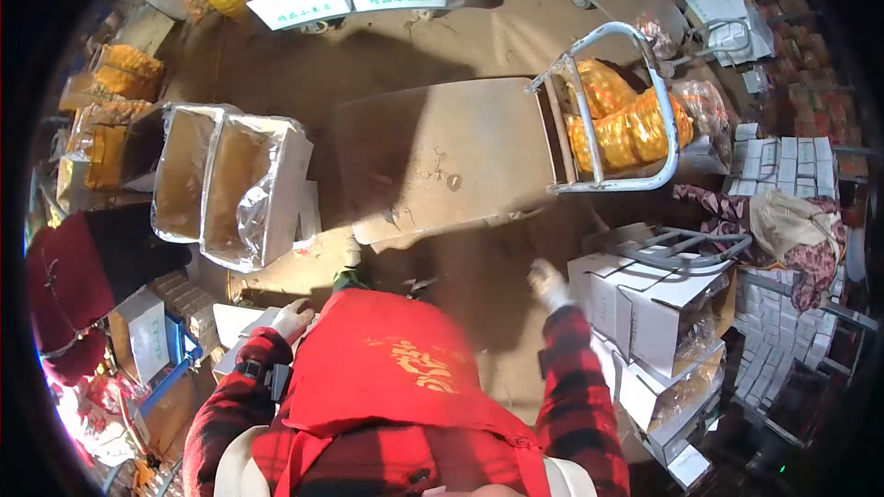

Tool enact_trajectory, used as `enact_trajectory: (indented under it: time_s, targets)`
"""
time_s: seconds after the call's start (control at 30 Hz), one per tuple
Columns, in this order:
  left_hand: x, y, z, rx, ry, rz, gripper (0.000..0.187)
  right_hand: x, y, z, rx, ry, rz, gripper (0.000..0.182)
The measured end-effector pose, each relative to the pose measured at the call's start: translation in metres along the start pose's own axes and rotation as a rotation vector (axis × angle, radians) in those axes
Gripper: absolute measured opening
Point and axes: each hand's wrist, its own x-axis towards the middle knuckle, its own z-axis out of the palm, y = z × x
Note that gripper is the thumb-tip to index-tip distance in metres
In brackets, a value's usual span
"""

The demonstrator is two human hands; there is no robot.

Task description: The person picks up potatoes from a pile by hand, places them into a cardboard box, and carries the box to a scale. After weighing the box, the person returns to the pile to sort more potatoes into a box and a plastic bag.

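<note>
Neither grip holds anything: left hand (pixel 293 320) rests on a white box (pixel 241 324) by the hip, right hand (pixel 550 284) loose, nearest stacked cartons (pixel 635 299) off the cart's (pixel 442 156) near-right corner; best to square up, grasp low.

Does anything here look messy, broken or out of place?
Nothing looks spilled or broken. The flat trolley stands bare, with bags of orange fruit heaped on the floor behind its handle. The lined cartons sit open. Both hands hold nothing.
</note>
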Motion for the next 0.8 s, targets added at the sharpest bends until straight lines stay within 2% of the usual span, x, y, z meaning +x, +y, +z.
enact_trajectory:
  time_s: [0.03,0.07,0.1,0.13,0.17,0.23,0.27,0.33,0.43,0.5,0.53,0.57,0.6,0.67,0.7,0.73,0.77,0.8]
  targets:
    - [0.018,-0.024,-0.004,-0.031,-0.005,0.041,0.052,-0.011,0.031,0.050,-0.050,-0.025,-0.080,0.045]
    - [0.053,-0.060,-0.007,-0.059,-0.008,0.084,0.053,-0.040,0.025,0.079,-0.192,-0.121,-0.028,0.047]
    - [0.070,-0.085,-0.010,-0.088,-0.013,0.124,0.053,-0.067,0.005,0.096,0.007,-0.236,0.131,0.049]
    - [0.052,-0.065,-0.027,-0.062,0.034,0.134,0.052,-0.084,0.006,0.124,-0.124,-0.302,0.153,0.043]
    - [0.062,-0.078,-0.032,-0.189,0.048,0.084,0.051,-0.100,0.023,0.153,-0.254,-0.368,0.173,0.038]
    - [0.083,-0.117,-0.049,-0.234,0.132,0.111,0.051,-0.106,0.068,0.201,-0.290,-0.631,0.054,0.032]
    - [0.078,-0.109,-0.063,-0.153,0.163,0.092,0.052,-0.104,0.059,0.204,-0.402,-0.605,-0.105,0.031]
    - [0.091,-0.122,-0.071,-0.200,0.242,0.059,0.051,-0.088,0.034,0.210,-0.625,-0.535,-0.421,0.030]
    - [0.115,-0.130,-0.060,-0.175,0.283,0.095,0.052,-0.021,0.030,0.240,-0.386,-0.322,-0.204,0.051]
    - [0.130,-0.111,-0.047,-0.182,0.229,0.059,0.053,0.028,0.021,0.252,-0.361,-0.207,-0.165,0.048]
    - [0.158,-0.134,-0.033,-0.251,0.189,0.101,0.054,0.045,0.000,0.246,-0.245,-0.160,-0.161,0.048]
    - [0.132,-0.082,-0.034,-0.382,0.137,0.070,0.053,0.055,-0.036,0.233,-0.130,-0.113,-0.161,0.047]
    - [0.156,-0.086,-0.030,-0.322,0.109,0.073,0.052,0.060,-0.079,0.218,-0.015,-0.065,-0.162,0.047]
    - [0.199,-0.085,-0.028,-0.258,0.035,0.062,0.049,0.061,-0.167,0.192,0.229,-0.072,0.000,0.036]
    - [0.221,-0.076,-0.028,-0.255,-0.011,0.051,0.048,0.071,-0.191,0.189,0.355,-0.072,0.078,0.030]
    - [0.244,-0.066,-0.024,-0.351,-0.002,0.145,0.045,0.093,-0.169,0.207,0.388,-0.149,0.140,0.036]
    - [0.263,-0.045,-0.034,-0.327,-0.050,0.129,0.044,0.107,-0.156,0.227,0.207,-0.064,-0.005,0.034]
    - [0.290,-0.030,-0.033,-0.341,0.031,0.189,0.041,0.121,-0.139,0.250,0.017,0.020,-0.151,0.033]
